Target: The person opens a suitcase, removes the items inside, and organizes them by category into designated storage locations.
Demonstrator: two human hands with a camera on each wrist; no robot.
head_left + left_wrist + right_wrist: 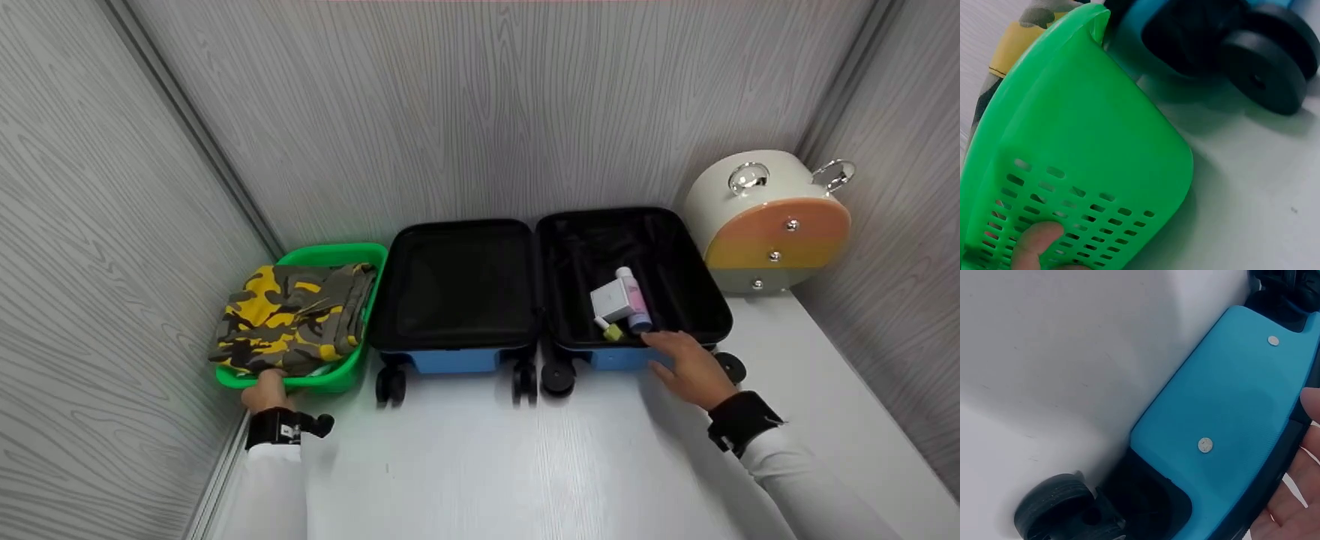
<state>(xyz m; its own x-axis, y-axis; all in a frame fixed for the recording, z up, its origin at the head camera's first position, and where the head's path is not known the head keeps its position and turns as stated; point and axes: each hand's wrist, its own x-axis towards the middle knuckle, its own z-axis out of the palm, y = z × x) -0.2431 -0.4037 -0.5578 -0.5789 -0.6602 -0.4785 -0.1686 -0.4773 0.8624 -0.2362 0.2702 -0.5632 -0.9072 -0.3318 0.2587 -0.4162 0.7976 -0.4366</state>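
My left hand (266,392) grips the front rim of a green plastic basket (341,379); in the left wrist view a digit (1039,242) lies against its slotted outer wall. Folded camouflage clothing (292,315) in grey, black and yellow fills the basket. To its right a blue suitcase (457,360) lies spread open, both black-lined halves facing up. Over the front edge of its right half reaches my right hand (691,369), fingers extended, holding nothing. Inside that half are a white box (611,300), a pink-and-purple bottle (637,300) and a small yellow-green item (613,331).
A round cream case (769,217) with orange, yellow and green front bands and silver handles stands at the right. Black suitcase wheels (557,379) jut toward the front over the white table (480,465). Grey wood-grain panels (495,105) enclose the back and sides.
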